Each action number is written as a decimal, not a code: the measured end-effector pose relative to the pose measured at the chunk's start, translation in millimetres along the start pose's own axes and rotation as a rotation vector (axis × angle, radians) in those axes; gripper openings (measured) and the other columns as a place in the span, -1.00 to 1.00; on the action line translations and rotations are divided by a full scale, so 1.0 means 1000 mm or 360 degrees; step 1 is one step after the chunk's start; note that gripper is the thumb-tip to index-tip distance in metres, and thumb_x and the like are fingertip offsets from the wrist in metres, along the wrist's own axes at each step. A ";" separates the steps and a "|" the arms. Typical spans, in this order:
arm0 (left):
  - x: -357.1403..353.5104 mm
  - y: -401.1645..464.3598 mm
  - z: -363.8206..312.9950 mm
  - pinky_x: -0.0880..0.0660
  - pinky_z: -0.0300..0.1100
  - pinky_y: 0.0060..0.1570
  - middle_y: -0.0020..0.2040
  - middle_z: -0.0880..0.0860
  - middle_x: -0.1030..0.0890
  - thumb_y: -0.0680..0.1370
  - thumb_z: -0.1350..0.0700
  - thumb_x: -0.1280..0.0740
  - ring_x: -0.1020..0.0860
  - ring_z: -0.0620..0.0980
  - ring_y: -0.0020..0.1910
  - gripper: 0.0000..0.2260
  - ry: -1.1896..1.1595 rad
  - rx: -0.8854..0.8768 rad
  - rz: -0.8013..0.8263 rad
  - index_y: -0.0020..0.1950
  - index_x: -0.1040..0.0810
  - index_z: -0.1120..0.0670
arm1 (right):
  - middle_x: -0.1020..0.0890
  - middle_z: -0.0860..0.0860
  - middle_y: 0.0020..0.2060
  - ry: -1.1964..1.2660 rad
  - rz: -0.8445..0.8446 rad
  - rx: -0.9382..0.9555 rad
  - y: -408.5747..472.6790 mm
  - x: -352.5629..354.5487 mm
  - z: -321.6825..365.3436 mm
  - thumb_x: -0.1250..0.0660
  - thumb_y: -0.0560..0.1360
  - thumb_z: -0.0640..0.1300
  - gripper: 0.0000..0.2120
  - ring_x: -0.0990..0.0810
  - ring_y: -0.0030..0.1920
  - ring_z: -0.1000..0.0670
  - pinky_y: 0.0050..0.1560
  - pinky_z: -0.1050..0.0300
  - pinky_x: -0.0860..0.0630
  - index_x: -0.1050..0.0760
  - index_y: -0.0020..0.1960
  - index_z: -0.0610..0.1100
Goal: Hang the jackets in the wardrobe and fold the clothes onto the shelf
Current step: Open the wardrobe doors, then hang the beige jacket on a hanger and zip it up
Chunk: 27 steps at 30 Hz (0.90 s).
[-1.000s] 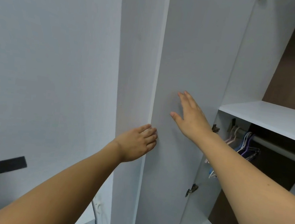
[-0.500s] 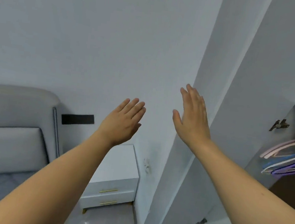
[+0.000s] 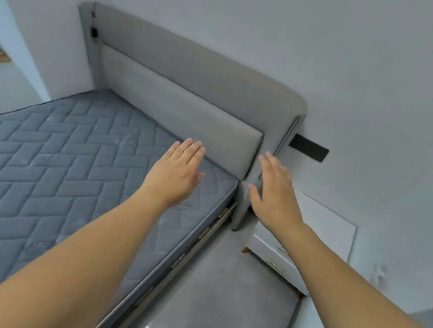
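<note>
Hands first: we see the left hand (image 3: 175, 174) and right hand (image 3: 274, 194) outstretched, fingers straight, holding nothing, above the grey quilted mattress (image 3: 47, 166) and beside the grey padded headboard (image 3: 192, 85). We cannot see jackets, clothes or wardrobe; a white bedside cabinet (image 3: 321, 229) stands beyond.

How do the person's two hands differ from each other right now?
The left hand shows its back, palm turned down over the grey mattress; the right hand is turned more on edge, thumb lowermost, in front of the white nightstand and the headboard end. The left hand's fingers lie close together; the right hand's thumb stands apart from its fingers. Both are stretched forward with straight fingers and hold nothing.
</note>
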<state>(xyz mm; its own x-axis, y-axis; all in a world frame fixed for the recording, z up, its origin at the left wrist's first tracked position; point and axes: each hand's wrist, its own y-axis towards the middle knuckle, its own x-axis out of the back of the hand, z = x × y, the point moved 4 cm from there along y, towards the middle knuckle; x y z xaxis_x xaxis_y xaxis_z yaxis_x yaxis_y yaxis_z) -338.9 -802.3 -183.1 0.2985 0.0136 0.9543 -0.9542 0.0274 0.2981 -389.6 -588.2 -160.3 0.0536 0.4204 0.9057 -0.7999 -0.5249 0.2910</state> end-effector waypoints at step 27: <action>0.048 -0.794 0.354 -0.11 0.03 0.51 0.53 0.18 -0.27 0.67 -0.02 -0.15 -0.21 0.14 0.52 -0.48 0.0074 0.2029 0.0361 0.55 -0.23 0.23 | -0.10 -0.07 0.57 0.0526 0.1239 0.1482 -0.241 -0.362 0.721 -0.22 0.62 -0.10 -0.42 -0.04 0.56 -0.02 0.56 0.02 0.03 -0.09 0.57 -0.17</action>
<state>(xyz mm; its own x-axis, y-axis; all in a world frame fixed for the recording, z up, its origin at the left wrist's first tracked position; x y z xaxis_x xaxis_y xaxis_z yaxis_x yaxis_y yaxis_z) 424.9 -1176.7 -366.7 0.1042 -0.0725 0.9919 -0.3239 -0.9454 -0.0351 214.9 -1147.8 -335.8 -0.5019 -0.1407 0.8534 0.1797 -0.9821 -0.0562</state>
